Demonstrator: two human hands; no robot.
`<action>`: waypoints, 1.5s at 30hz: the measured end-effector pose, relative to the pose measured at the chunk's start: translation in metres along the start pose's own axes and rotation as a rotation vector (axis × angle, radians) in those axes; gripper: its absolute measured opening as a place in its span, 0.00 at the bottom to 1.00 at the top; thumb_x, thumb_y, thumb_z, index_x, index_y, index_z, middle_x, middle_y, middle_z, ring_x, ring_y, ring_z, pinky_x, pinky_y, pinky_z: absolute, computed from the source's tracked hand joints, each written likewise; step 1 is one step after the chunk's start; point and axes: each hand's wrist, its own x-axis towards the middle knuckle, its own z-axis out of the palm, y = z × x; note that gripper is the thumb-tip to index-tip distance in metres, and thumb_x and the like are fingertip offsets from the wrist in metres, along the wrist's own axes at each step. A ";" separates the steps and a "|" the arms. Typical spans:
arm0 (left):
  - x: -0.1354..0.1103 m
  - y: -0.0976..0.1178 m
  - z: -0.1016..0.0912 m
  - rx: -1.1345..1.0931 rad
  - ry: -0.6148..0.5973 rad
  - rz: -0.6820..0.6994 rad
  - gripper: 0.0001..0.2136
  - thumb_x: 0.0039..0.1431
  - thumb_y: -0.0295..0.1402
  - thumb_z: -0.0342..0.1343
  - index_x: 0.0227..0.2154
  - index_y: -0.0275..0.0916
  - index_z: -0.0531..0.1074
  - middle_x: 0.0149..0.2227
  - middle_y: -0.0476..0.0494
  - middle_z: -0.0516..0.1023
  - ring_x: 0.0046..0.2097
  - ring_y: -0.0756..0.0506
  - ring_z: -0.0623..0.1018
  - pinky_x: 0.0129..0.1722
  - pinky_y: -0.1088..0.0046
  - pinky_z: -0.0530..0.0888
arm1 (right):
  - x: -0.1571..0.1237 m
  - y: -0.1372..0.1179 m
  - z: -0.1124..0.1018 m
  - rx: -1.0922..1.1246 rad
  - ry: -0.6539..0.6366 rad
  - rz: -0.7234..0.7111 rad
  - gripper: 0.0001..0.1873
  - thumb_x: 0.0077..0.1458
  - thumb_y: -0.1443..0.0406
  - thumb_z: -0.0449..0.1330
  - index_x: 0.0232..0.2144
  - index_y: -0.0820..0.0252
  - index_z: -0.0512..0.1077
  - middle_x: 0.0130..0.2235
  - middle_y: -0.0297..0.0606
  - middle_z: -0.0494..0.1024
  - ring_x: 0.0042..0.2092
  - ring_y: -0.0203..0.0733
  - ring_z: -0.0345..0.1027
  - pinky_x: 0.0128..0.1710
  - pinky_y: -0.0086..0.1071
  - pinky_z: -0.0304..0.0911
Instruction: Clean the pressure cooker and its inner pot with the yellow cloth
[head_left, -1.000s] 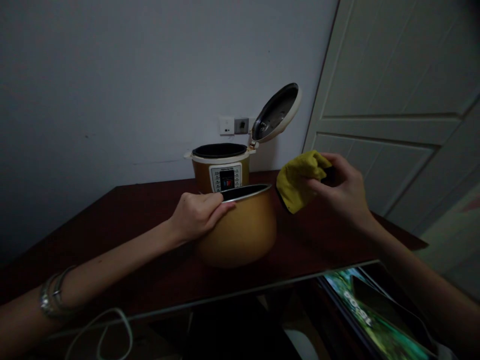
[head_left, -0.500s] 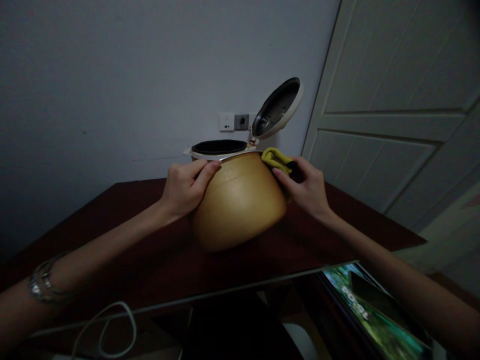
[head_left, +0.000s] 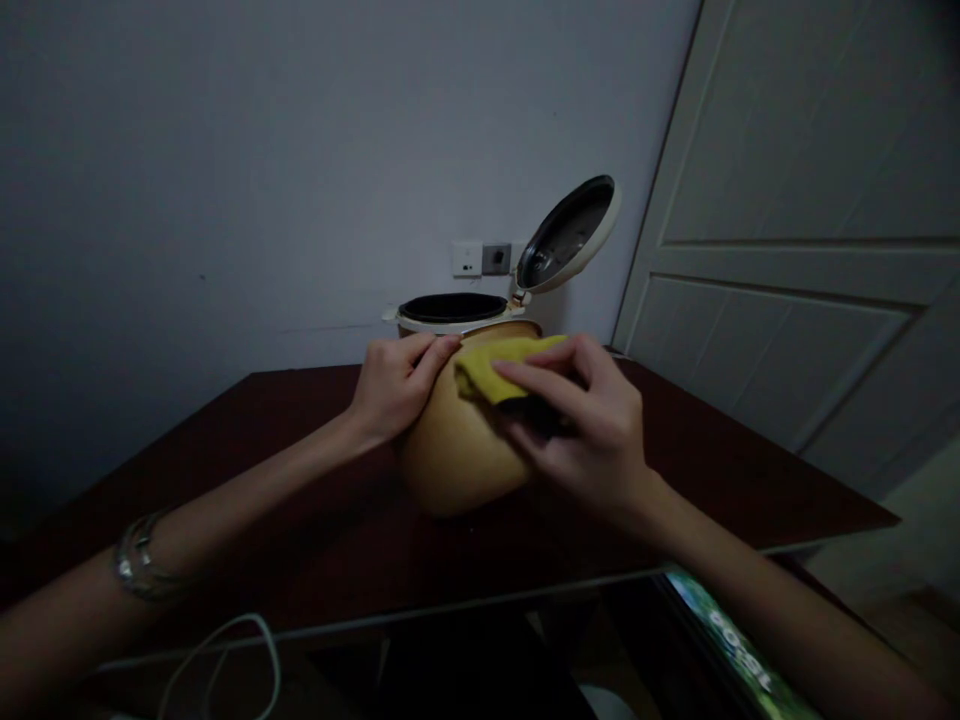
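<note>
A gold-coloured rice cooker inner pot [head_left: 450,450] is tilted above the dark red table, its side turned toward me. My left hand [head_left: 397,385] grips its rim at the upper left, thumb on the outside. In my right hand [head_left: 589,415] a folded yellow cloth [head_left: 499,365] with a dark underside is pinched, pressed against the pot's outer wall near the rim. The hand and cloth hide the pot's right side. Behind the pot stands the rice cooker [head_left: 454,310], its lid [head_left: 570,235] swung up to the right.
Wall sockets [head_left: 480,259] sit on the wall behind the cooker. A white door [head_left: 780,300] rises at the right. A white cable [head_left: 274,660] loops by the front edge of the table [head_left: 262,530]. Below right lies a lit screen [head_left: 739,645].
My right hand has moved left with the yellow cloth, from the pot's right rim onto its outer front wall. My left hand keeps its hold on the rim. The view has shifted slightly.
</note>
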 end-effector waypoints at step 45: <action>-0.005 0.002 -0.020 -0.127 0.202 -0.127 0.22 0.58 0.39 0.51 0.12 0.38 0.56 0.15 0.55 0.52 0.19 0.54 0.55 0.20 0.76 0.53 | 0.014 0.053 0.009 0.259 0.274 0.599 0.18 0.50 0.54 0.61 0.36 0.63 0.75 0.36 0.42 0.79 0.36 0.47 0.73 0.36 0.38 0.67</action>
